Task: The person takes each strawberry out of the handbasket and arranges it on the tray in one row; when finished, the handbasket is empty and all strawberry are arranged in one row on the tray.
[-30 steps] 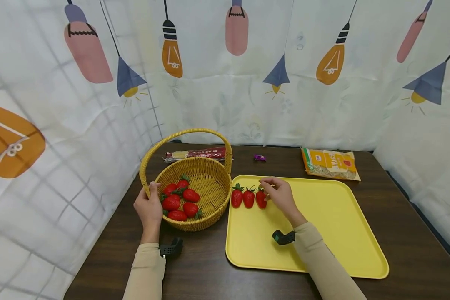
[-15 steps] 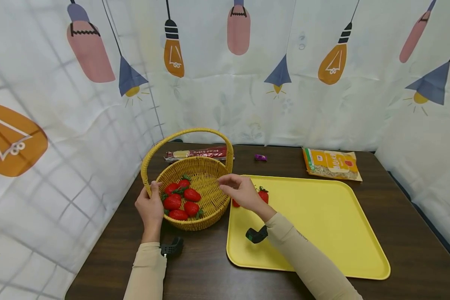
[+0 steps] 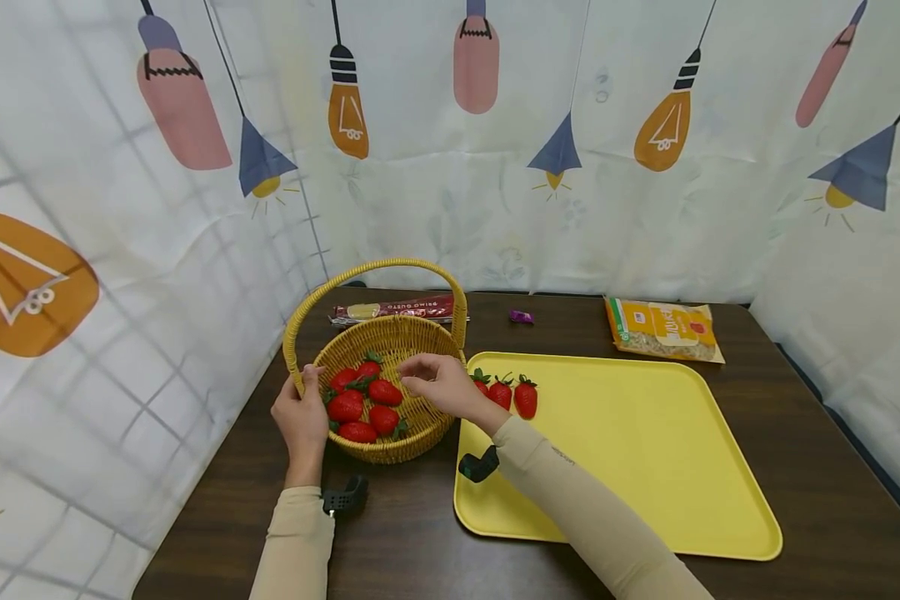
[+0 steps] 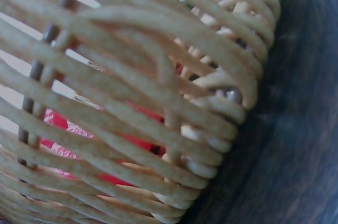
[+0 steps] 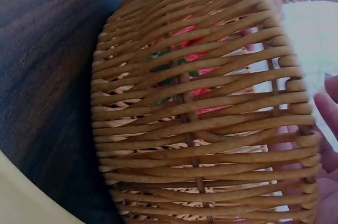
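Some fingers (image 3: 416, 365) (the right hand's (image 3: 450, 386)) hover over the basket (image 3: 408, 336).

The head view is evenly bright and sharp, with a soft sheen on the worktop (image 3: 401, 542) near 6 o'clock and the printed bulb (image 3: 26, 275) stretched at 9 o'clock. In the left wrist view the wicker basket (image 4: 127, 92) is hazy and out of focus, white glare showing through its gaps at 9 o'clock. The right wrist view is crisper, with blurred fingers (image 5: 328, 112) at 3 o'clock and washed-out brightness at 2.
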`<state>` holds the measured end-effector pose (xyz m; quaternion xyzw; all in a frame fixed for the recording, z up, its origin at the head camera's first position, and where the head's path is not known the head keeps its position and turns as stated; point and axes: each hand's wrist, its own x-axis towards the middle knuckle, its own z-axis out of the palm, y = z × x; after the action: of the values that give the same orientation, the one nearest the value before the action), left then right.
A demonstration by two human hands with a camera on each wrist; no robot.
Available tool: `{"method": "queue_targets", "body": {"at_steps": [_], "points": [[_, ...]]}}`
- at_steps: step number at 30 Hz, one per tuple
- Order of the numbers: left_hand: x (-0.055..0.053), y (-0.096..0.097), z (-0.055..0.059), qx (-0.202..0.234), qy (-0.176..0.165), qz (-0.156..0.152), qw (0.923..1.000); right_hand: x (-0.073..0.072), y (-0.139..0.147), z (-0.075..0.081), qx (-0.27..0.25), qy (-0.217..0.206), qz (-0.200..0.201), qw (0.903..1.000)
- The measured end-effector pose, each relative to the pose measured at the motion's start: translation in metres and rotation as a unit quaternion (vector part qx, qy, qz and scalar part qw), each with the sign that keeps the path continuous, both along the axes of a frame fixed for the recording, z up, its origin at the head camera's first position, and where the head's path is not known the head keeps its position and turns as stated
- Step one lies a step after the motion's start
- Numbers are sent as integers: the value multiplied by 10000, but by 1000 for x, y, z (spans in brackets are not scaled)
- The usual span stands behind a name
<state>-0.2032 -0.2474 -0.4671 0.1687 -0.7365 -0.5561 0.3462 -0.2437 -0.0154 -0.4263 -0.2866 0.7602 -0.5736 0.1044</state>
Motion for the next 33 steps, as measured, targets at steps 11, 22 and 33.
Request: {"method": "queue_targets", "body": {"at_steps": [11,22,33], "points": [[0,0,-1,-86,25,59,9999,-18,-14,-1,181,-1012,1490,9835],[-1,1,0,-86,49,58,9999,-27,-32,-10,1117,-1111,1241,9797],[0,1,0,21,26,64,10000,-28,-38,-10,2197,-541,1998,9533]]}}
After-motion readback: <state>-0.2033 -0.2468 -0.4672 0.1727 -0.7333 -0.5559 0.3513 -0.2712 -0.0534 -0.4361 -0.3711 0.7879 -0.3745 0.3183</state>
